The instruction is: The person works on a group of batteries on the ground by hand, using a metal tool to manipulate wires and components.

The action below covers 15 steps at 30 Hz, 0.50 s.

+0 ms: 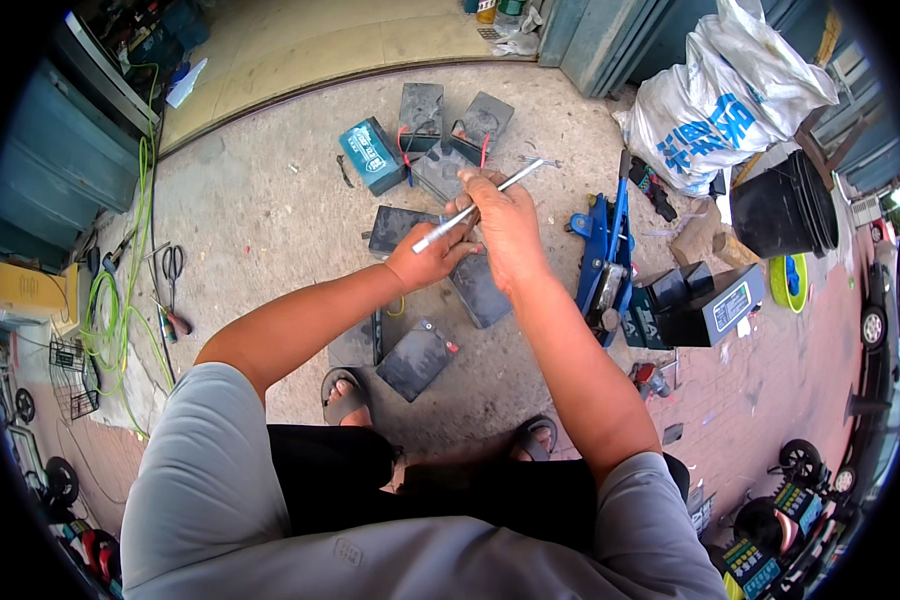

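My right hand [505, 220] is closed around a slanting silver metal rod [522, 176]. The rod's thicker, socket-like end lies over my left hand [432, 258]. That left hand is closed too, its fingers curled just below the rod; what they grip is hidden. Under and around both hands, several dusty dark grey block batteries stand on the concrete. One grey battery [483, 290] is partly covered by my right hand. Another battery [417, 360] with a red terminal lies near my feet. Beyond the hands are a teal battery [372, 157] and a grey one [422, 110] by red wires.
To the right stand a blue floor jack [600, 250], an open dark battery case [705, 305], a black bucket [782, 205] and a white woven sack [725, 100]. Scissors [173, 262] and a green cable [120, 290] lie left. A raised doorway sill [370, 68] crosses the back.
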Tool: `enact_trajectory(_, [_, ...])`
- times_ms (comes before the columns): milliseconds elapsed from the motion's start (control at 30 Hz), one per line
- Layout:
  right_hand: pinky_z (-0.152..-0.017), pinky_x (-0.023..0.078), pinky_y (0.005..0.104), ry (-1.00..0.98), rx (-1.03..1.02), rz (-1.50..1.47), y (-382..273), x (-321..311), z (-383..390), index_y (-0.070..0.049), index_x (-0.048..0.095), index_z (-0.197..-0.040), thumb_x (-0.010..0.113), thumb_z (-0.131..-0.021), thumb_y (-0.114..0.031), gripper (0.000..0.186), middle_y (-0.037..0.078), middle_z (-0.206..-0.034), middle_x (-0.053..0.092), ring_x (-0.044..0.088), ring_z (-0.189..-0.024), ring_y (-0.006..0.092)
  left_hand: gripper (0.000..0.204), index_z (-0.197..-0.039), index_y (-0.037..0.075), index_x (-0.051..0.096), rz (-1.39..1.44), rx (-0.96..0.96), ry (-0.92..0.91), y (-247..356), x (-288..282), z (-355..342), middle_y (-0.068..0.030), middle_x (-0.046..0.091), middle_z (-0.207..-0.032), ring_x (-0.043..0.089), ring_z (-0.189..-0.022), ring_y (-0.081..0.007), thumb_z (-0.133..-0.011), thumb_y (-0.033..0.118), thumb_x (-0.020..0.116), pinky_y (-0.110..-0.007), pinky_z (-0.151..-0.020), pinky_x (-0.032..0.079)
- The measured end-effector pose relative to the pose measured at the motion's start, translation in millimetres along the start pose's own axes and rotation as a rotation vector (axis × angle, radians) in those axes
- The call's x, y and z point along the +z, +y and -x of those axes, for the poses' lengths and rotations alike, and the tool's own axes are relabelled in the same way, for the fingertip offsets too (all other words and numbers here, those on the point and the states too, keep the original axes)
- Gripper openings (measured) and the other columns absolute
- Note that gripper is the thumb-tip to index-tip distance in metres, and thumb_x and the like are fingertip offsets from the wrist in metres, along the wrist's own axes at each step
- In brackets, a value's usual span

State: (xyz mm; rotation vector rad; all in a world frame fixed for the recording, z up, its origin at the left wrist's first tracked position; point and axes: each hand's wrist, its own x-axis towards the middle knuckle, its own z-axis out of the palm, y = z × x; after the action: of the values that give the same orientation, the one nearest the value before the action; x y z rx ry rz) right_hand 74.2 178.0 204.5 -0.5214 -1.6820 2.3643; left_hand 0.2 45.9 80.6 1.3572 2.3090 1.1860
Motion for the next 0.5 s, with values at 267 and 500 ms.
enact_trajectory(267, [-0.081,0.059,0.044,-0.238,-0.3,1.734,-46.5,33.4,-25.5,-0.001,0.069,-0.11,0.068,-0.092,-0.013,0.022,0.021,-0.096,0.078,0.077,-0.09,0.0326,0.021,-0.095,0.0,0.069,-0.134,0.089,0.107,-10.2,2.1,4.6,-0.0251,0.07,-0.085,0.068,-0.078,-0.0473,-0.098,0.021,0.068,-0.053,-0.072,0.055])
enact_trajectory(500, [-0.097,0.053,0.0461,-0.145,-1.007,1.41,-9.1,6.5,3.4,-0.007,0.07,-0.085,0.075,-0.093,-0.034,0.028,0.01,-0.109,0.079,0.071,-0.118,0.0316,0.021,-0.104,-0.002,0.069,-0.144,0.214,0.258,-29.0,28.4,0.6,-0.0267,0.071,-0.091,0.07,-0.089,-0.0475,-0.098,0.017,0.062,-0.052,-0.079,0.056])
